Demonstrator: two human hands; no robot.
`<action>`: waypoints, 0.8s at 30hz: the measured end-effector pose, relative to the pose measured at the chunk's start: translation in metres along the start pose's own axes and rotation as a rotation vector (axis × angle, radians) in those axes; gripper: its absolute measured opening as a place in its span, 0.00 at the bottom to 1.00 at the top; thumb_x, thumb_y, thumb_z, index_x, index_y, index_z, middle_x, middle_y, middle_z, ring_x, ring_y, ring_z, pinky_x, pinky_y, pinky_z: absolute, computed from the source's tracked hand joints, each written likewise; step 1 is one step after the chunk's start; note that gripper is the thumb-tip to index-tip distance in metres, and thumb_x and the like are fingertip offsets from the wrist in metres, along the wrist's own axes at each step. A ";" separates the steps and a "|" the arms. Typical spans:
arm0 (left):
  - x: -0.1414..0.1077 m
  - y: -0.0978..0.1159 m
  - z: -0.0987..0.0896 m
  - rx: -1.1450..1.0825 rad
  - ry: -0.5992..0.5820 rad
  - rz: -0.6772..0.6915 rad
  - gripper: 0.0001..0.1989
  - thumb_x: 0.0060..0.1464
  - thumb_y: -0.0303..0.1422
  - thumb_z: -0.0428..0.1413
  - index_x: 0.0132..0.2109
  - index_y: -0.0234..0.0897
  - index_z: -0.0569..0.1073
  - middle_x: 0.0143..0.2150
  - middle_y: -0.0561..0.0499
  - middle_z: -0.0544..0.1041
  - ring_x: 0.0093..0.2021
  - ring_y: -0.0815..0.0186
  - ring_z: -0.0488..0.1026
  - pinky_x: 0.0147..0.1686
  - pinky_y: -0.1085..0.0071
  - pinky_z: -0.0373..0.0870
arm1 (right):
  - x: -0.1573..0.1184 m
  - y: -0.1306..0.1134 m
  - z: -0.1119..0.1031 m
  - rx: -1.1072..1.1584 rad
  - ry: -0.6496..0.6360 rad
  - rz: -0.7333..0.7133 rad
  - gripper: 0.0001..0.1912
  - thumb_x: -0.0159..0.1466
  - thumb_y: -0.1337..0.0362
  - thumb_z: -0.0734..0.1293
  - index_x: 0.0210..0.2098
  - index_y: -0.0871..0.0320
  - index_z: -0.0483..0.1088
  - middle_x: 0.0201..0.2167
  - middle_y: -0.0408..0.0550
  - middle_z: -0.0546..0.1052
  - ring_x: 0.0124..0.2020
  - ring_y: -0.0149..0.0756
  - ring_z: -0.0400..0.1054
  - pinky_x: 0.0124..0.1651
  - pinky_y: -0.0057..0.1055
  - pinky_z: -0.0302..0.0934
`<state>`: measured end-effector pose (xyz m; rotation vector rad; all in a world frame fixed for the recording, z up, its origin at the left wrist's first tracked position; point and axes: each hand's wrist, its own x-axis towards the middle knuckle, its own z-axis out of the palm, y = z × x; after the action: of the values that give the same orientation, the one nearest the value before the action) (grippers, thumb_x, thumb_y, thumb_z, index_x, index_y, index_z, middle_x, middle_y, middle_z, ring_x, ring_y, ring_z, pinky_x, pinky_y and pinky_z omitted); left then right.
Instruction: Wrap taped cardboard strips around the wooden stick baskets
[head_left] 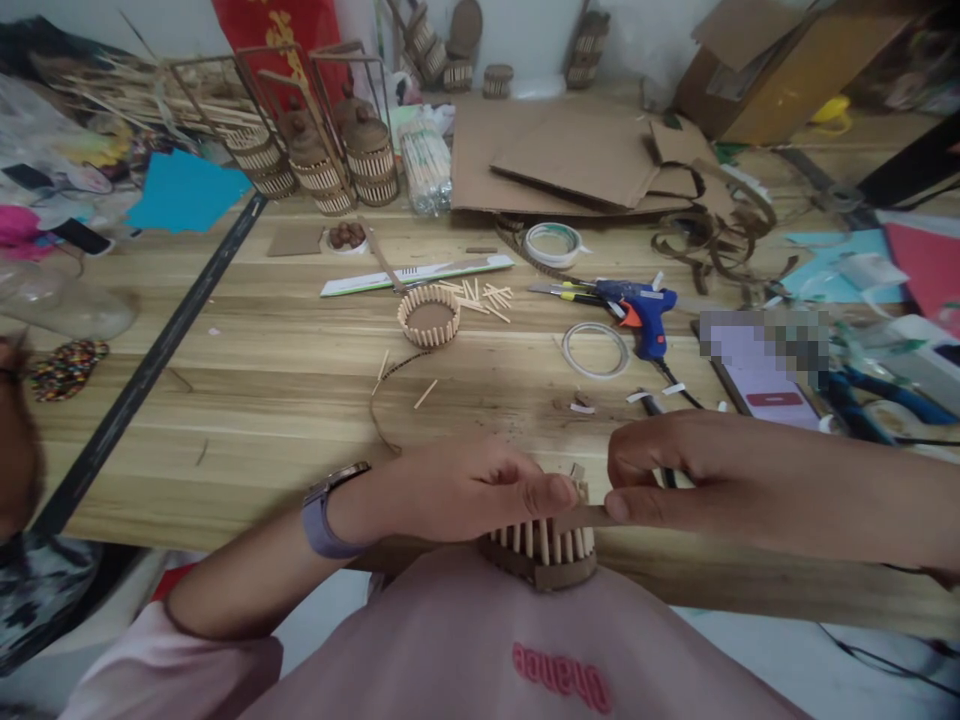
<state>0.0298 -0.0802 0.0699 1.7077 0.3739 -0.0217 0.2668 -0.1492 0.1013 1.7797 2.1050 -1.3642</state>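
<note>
Close to my shirt, a small round basket [541, 560] of upright wooden sticks with a brown cardboard band lies tilted at the table's front edge. My left hand [480, 495] is closed on it, the thumb pressing near its rim. Between thumb and curled fingers, my right hand [660, 480] pinches the end of a brown cardboard strip [589, 517] that runs to the basket's side. A second stick ring [429, 318] with a brown base stands at mid-table, beside loose short sticks [487, 298]. The far side of the held basket is hidden by my left hand.
A blue glue gun [645, 312], a tape roll [553, 245], a white ring [596, 350] and a phone [757, 370] lie to the right. Cardboard sheets [570, 150] and finished lantern-like baskets [322, 175] stand behind. Another person's arm [16, 440] shows at far left.
</note>
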 end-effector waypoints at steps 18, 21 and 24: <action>0.000 0.010 -0.004 0.173 -0.050 -0.183 0.20 0.60 0.48 0.53 0.33 0.35 0.75 0.24 0.57 0.69 0.25 0.72 0.64 0.23 0.76 0.54 | 0.005 -0.013 -0.006 -0.066 -0.065 0.112 0.24 0.60 0.42 0.59 0.30 0.55 0.73 0.30 0.49 0.75 0.32 0.41 0.69 0.32 0.33 0.59; 0.001 0.010 -0.004 0.207 -0.051 -0.150 0.20 0.62 0.46 0.51 0.32 0.34 0.75 0.24 0.56 0.70 0.25 0.73 0.64 0.23 0.76 0.54 | 0.006 -0.011 -0.005 -0.048 -0.061 0.086 0.24 0.60 0.42 0.60 0.30 0.55 0.73 0.30 0.50 0.75 0.32 0.41 0.69 0.32 0.33 0.59; 0.000 0.009 -0.003 0.207 -0.045 -0.126 0.19 0.63 0.44 0.51 0.32 0.34 0.75 0.24 0.56 0.70 0.25 0.73 0.64 0.23 0.76 0.54 | 0.006 -0.008 -0.003 -0.047 0.023 0.002 0.25 0.60 0.41 0.60 0.28 0.55 0.73 0.27 0.49 0.75 0.30 0.40 0.69 0.31 0.33 0.59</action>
<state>0.0317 -0.0779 0.0791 1.8818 0.4581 -0.1970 0.2600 -0.1423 0.1044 1.7872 2.1275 -1.2894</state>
